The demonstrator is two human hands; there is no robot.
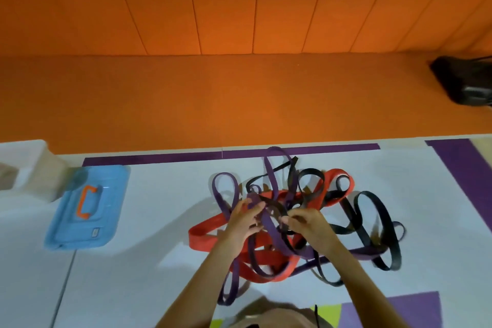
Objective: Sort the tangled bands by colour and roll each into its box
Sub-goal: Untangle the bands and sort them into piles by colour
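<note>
The tangle [266,258] of bands lay on the white table [159,208], right of the frame's centre, with purple, red and black loops wound through one another. None had been separated or rolled.

Both hands were in the middle of the heap, reaching in from the bottom edge of the frame. The left hand [246,218] had its fingers curled round a purple band [269,224] that ran down through the heap. Just to its right, the right hand [306,224] pinched a black band [277,208] between thumb and fingertips, though blur hid the exact contact. The two hands were close together, with only those two strands between them.

A broad red band [205,237] stuck out of the heap to the left and lay flat on the table. Black loops spread to the right of the heap, and a purple loop hung off its lower left.

At the left of the frame a blue lid [106,194] with an orange handle [87,202] lay flat on the table. A white box [26,157] stood beside it at the left edge, its contents out of sight. Purple tape [159,158] ran along the table's far edge.

Across the upper frame, beyond the table, stretched an orange bench [239,93], with a black bag [466,85] on it at the far right.
</note>
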